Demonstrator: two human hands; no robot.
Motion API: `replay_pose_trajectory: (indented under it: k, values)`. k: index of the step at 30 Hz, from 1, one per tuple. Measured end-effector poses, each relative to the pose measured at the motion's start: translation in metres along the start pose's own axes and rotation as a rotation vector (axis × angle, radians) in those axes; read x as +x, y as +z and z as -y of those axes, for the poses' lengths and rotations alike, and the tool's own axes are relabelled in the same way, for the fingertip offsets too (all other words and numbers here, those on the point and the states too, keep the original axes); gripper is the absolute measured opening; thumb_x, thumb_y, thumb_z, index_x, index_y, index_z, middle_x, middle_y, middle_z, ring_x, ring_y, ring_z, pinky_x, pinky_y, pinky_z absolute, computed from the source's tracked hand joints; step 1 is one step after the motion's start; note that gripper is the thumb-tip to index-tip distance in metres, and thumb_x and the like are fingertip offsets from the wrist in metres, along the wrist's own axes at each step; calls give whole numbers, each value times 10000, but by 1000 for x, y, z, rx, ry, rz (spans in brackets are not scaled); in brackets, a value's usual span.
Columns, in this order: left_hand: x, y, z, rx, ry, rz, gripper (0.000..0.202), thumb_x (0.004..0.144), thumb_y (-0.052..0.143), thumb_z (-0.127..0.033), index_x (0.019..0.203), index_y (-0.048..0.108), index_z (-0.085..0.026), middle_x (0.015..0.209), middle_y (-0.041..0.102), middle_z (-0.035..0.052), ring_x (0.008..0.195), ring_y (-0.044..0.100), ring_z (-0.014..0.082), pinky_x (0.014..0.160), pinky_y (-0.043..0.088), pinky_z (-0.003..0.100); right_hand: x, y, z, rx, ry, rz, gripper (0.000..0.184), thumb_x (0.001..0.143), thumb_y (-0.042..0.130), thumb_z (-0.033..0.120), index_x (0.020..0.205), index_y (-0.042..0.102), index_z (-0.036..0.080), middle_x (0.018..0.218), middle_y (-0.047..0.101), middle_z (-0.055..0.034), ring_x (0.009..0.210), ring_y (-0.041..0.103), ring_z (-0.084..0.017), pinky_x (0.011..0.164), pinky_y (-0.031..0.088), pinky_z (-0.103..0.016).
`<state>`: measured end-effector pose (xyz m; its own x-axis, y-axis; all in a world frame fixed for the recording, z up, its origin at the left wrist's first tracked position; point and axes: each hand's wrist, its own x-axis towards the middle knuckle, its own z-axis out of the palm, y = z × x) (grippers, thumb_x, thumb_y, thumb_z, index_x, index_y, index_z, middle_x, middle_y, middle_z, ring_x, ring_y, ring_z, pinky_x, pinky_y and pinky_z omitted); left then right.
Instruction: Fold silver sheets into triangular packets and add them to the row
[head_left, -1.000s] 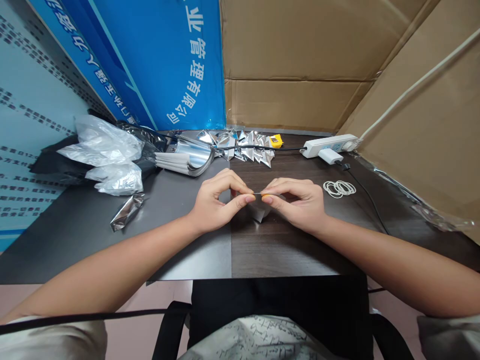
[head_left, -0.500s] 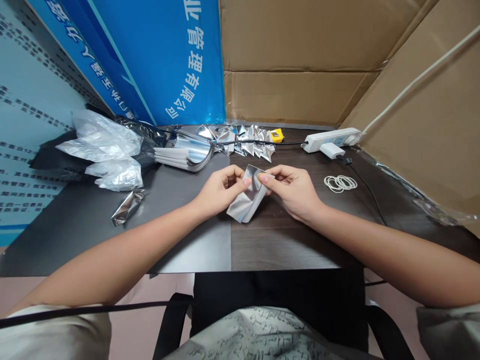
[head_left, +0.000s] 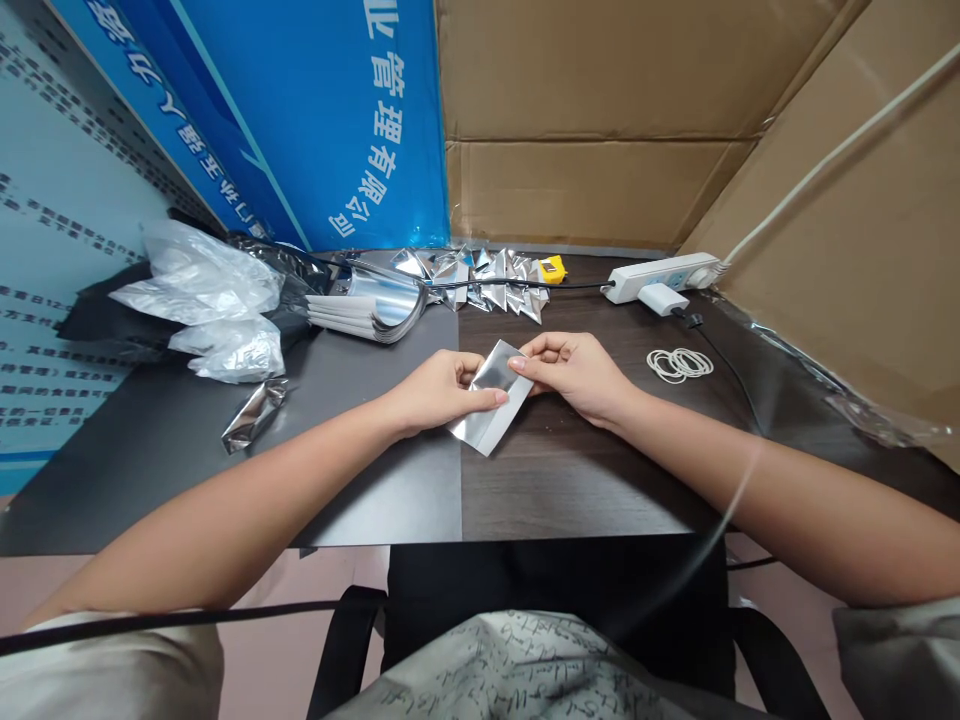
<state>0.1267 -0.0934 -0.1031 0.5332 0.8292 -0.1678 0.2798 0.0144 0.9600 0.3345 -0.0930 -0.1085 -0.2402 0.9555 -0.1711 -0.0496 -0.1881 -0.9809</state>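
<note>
Between both hands is a small piece of silver foil sheet (head_left: 480,425), folded over, with a pale strip along its right side. My left hand (head_left: 448,388) pinches its left part, thumb lying on top and fingers underneath. At the upper right edge my right hand (head_left: 571,368) pinches it, the thumb on the pale strip. The fingers behind the foil are partly hidden. The foil is held tilted above the dark wood-grain tabletop (head_left: 540,490).
Behind my hands lie curved foil sheets in a stack (head_left: 367,310), several folded foil pieces (head_left: 499,280) and a yellow tape measure (head_left: 553,269). White rubber bands (head_left: 679,365) and a power strip (head_left: 660,277) are at right. Clear plastic bags (head_left: 210,285) and a foil roll (head_left: 255,413) are at left.
The foil now lies flatter, with its fold pressed down and the pale strip facing up. My left hand has shifted slightly down, its thumb now across the foil's middle.
</note>
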Motion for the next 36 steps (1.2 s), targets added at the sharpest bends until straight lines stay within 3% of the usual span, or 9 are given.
replay_pose_trajectory:
  k: [3, 7, 13, 17, 20, 26, 30, 33, 36]
  values:
    - [-1, 0, 2, 90, 50, 6, 431, 834, 755, -373, 1166, 628, -130, 767, 700, 21, 601, 613, 125, 521, 420, 203, 3, -6, 1, -75, 4, 28, 595, 479, 975, 516, 801, 687, 107, 697, 686, -23, 616, 612, -79, 561, 514, -190]
    - [-3, -4, 4, 234, 219, 13, 581, 978, 517, -321, 1518, 382, -154, 669, 582, -51, 568, 552, 123, 531, 426, 219, 9, -17, 3, -217, -17, 122, 509, 564, 935, 489, 807, 709, 104, 733, 705, -29, 646, 613, -77, 615, 493, -200]
    - [-3, -7, 2, 672, 463, 50, 448, 862, 434, -90, 1231, 662, -200, 992, 730, 34, 903, 661, 179, 827, 493, 302, 19, -28, 1, -499, -177, 302, 417, 665, 844, 484, 815, 736, 110, 761, 726, -45, 683, 630, -96, 653, 476, -220]
    - [-2, 0, 3, 538, 375, -42, 276, 963, 504, -306, 1138, 682, -188, 1036, 756, 50, 867, 679, 177, 787, 498, 297, 19, -27, -1, -513, -241, 241, 386, 708, 794, 484, 791, 718, 115, 778, 729, -52, 679, 630, -99, 636, 464, -219]
    - [-2, 1, 5, 494, 282, -111, 322, 918, 612, -423, 1141, 635, -192, 897, 736, 19, 735, 646, 159, 679, 470, 273, 17, -24, -3, -476, -218, 124, 366, 711, 788, 463, 783, 701, 115, 790, 732, -63, 678, 633, -103, 621, 452, -212]
    - [1, -4, 7, 652, 178, -202, 547, 824, 738, -308, 1314, 508, -227, 771, 707, -48, 676, 640, 159, 635, 419, 268, 13, -23, -3, -610, -141, 41, 281, 729, 757, 399, 779, 688, 131, 708, 700, -40, 645, 618, -107, 594, 428, -208]
    - [2, -5, 6, 847, 148, -221, 276, 840, 760, -354, 1052, 650, -216, 793, 725, -8, 785, 648, 210, 679, 389, 305, 9, -21, 5, -886, -81, 61, 196, 744, 735, 339, 725, 664, 157, 696, 685, -17, 623, 579, -105, 600, 397, -230]
    - [3, -4, 7, 941, 159, -229, 223, 841, 776, -400, 897, 680, -207, 832, 715, 22, 819, 615, 228, 696, 375, 317, 7, -22, 10, -1118, -45, 92, 225, 779, 717, 355, 683, 631, 170, 657, 642, -5, 605, 526, -110, 629, 356, -255]
    - [3, -3, 7, 1003, 173, -236, 218, 860, 771, -402, 869, 683, -202, 855, 701, 32, 809, 592, 217, 706, 362, 316, 6, -26, 8, -1224, -164, 98, 273, 776, 746, 407, 752, 607, 173, 723, 620, -17, 668, 518, -135, 672, 357, -266]
